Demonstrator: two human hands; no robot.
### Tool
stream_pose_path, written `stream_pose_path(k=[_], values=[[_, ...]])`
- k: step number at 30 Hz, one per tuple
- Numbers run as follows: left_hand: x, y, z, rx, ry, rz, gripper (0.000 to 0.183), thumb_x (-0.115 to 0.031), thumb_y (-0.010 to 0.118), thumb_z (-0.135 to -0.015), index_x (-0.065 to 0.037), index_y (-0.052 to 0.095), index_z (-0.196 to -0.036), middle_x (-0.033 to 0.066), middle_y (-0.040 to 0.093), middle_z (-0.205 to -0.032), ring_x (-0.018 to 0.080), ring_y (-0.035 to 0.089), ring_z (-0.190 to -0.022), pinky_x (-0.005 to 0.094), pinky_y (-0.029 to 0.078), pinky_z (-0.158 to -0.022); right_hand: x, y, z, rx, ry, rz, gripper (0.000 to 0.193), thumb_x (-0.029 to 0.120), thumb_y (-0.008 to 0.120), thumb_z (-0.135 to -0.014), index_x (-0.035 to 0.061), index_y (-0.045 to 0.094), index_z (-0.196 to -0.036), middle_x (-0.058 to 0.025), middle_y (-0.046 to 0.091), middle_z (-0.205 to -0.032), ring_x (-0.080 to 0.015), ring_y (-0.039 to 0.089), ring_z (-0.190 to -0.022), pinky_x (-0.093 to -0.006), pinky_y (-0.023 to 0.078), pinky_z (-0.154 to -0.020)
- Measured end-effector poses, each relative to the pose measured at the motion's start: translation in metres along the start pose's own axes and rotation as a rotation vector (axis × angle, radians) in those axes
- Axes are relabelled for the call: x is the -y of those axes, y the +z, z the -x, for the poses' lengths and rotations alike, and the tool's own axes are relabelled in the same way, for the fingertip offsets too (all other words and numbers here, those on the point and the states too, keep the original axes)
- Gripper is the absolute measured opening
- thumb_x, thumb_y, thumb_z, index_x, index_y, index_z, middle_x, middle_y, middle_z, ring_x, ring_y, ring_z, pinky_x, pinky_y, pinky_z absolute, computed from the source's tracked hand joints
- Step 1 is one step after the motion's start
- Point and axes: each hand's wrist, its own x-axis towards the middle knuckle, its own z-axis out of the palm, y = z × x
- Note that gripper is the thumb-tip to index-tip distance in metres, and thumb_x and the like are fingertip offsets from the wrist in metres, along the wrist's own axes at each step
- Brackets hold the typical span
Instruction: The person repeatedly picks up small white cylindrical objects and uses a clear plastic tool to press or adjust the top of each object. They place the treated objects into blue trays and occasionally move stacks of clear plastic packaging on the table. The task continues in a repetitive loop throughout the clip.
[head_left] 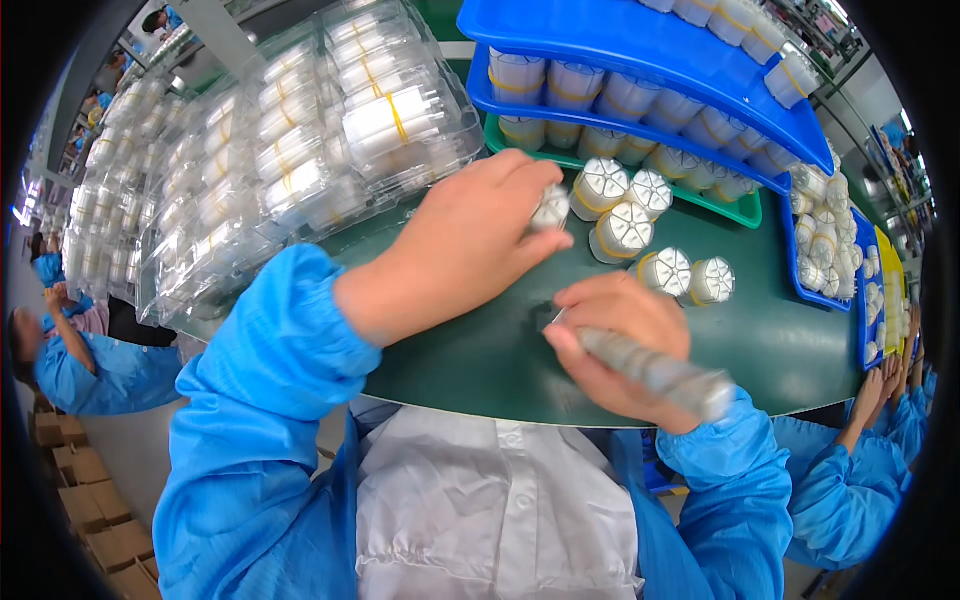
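My left hand (pixel 470 240) is closed around a small white cylinder piece (pixel 552 210), with its end showing between fingers and thumb. In my right hand (pixel 630 345) is a thick rod-shaped tool (pixel 655 370) whose handle is wrapped in greyish tape. A short, thin tip (pixel 558 317) pokes out by the thumb; its kind is too blurred to tell. Just beyond my hands, several white cylinder bundles (pixel 625 230) with yellow bands stand on the green table (pixel 480 350), their segmented ends facing up. Two more bundles (pixel 713 280) lean near the right hand.
Clear plastic trays (pixel 390 120) of banded white bundles are stacked at the left. Blue trays (pixel 640 40) and a green tray (pixel 745 208) of bundles rise at the back. Another blue tray (pixel 840 300) stands at right. Co-workers in blue sleeves (pixel 850 500) sit on both sides.
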Motion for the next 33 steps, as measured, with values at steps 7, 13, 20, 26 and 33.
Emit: stream_pose_path(k=[7, 13, 20, 26, 33], values=[[-0.012, -0.009, 0.042, 0.119, 0.026, 0.340, 0.054, -0.016, 0.092, -0.067, -0.005, 0.063, -0.112, 0.0103, 0.064, -0.105, 0.0275, 0.063, -0.094, 0.0363, 0.052, -0.079, -0.007, -0.004, -0.010, -0.214, 0.092, -0.211, 0.019, -0.005, 0.080, -0.077, 0.0030, 0.063, -0.080, -0.0077, 0.065, -0.081, -0.0258, 0.069, -0.077, -0.0356, 0.052, -0.060], [-0.014, 0.000, 0.046, 0.052, 0.058, 0.338, 0.055, -0.014, 0.092, -0.066, -0.005, 0.063, -0.111, 0.0107, 0.063, -0.104, 0.0272, 0.062, -0.094, 0.0368, 0.051, -0.078, 0.000, -0.001, -0.007, -0.129, 0.110, -0.227, 0.019, -0.007, 0.079, -0.077, 0.0026, 0.062, -0.075, -0.0065, 0.064, -0.080, -0.0257, 0.068, -0.076, -0.0340, 0.049, -0.056], [-0.014, -0.003, 0.048, 0.041, 0.044, 0.276, 0.057, -0.014, 0.092, -0.066, -0.004, 0.062, -0.114, 0.0115, 0.063, -0.107, 0.0284, 0.062, -0.092, 0.0359, 0.051, -0.077, 0.001, 0.003, -0.009, -0.090, 0.104, -0.204, 0.020, -0.006, 0.079, -0.077, 0.0023, 0.061, -0.075, -0.0071, 0.064, -0.079, -0.0256, 0.068, -0.075, -0.0340, 0.048, -0.056], [-0.011, -0.003, 0.048, 0.050, 0.094, 0.323, 0.057, -0.004, 0.084, -0.070, -0.002, 0.060, -0.121, 0.0118, 0.063, -0.111, 0.0291, 0.062, -0.097, 0.0369, 0.050, -0.083, 0.002, -0.004, -0.008, -0.163, 0.110, -0.224, 0.017, -0.007, 0.077, -0.079, 0.0026, 0.063, -0.078, -0.0074, 0.066, -0.081, -0.0245, 0.067, -0.076, -0.0334, 0.050, -0.059], [-0.012, -0.003, 0.048, 0.076, 0.053, 0.374, 0.056, -0.005, 0.083, -0.070, -0.003, 0.060, -0.121, 0.0113, 0.062, -0.111, 0.0291, 0.061, -0.098, 0.0367, 0.050, -0.085, 0.000, 0.001, -0.008, -0.107, 0.167, -0.232, 0.014, -0.006, 0.076, -0.081, 0.0020, 0.064, -0.080, -0.0068, 0.065, -0.083, -0.0240, 0.066, -0.077, -0.0348, 0.049, -0.058]])
